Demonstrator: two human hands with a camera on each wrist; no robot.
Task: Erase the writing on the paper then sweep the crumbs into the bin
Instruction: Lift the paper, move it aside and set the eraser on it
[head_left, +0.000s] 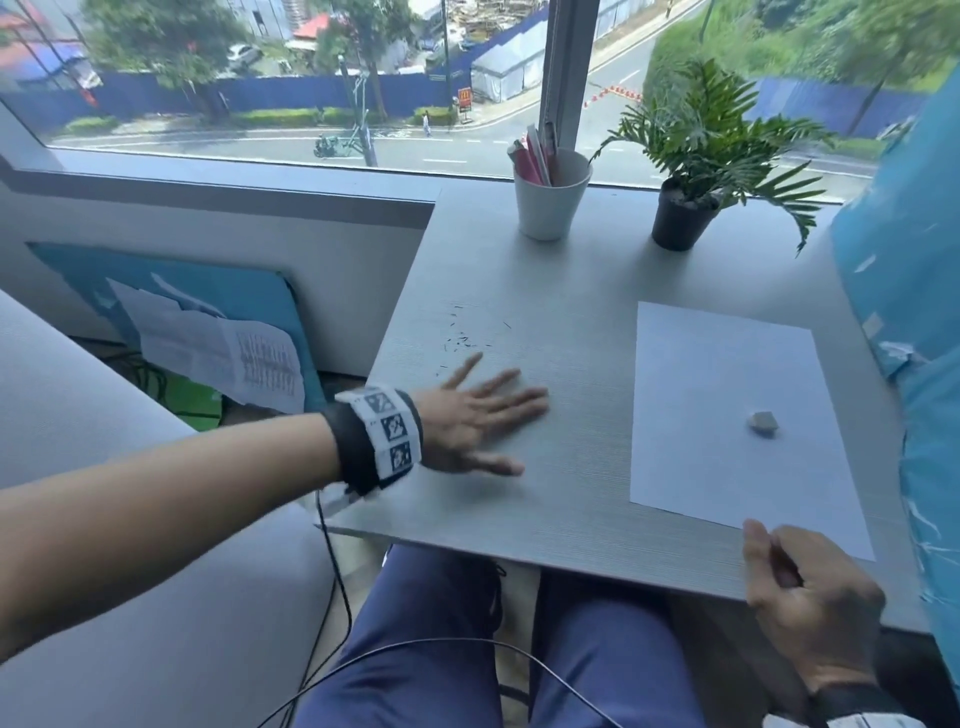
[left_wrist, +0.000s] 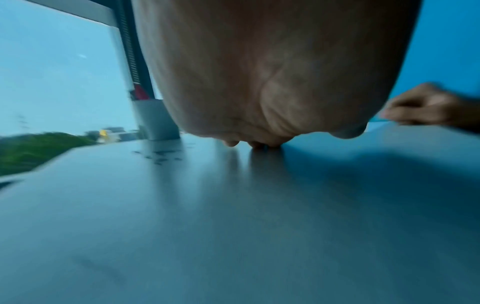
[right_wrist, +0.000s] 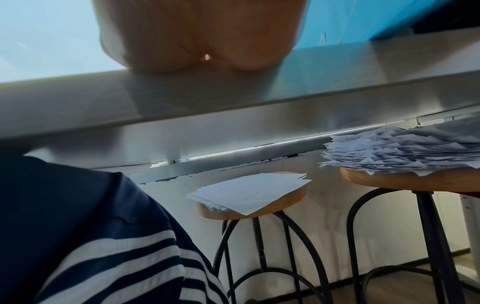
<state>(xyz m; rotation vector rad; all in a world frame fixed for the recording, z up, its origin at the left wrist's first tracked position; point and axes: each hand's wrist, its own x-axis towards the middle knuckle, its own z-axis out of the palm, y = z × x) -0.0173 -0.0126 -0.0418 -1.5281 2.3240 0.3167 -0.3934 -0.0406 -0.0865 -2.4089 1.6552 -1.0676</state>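
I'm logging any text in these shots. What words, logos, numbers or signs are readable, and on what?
No word or number reads clearly.
Street sign outside the window: yellow arches logo, lettering too small.
Printed sheets by the wall: print too small.
Paper on the table: no writing visible.
Wristband on the left hand's wrist: square markers, no letters.

A: How is the light?
B: Bright daylight enters through the window (head_left: 311, 78) at the top of the head view, whose edges bend.
A: And sharpness?
B: The left hand (head_left: 467, 421) is motion-blurred. The left wrist view is dim, bluish and smeared, with a shadow at centre right.
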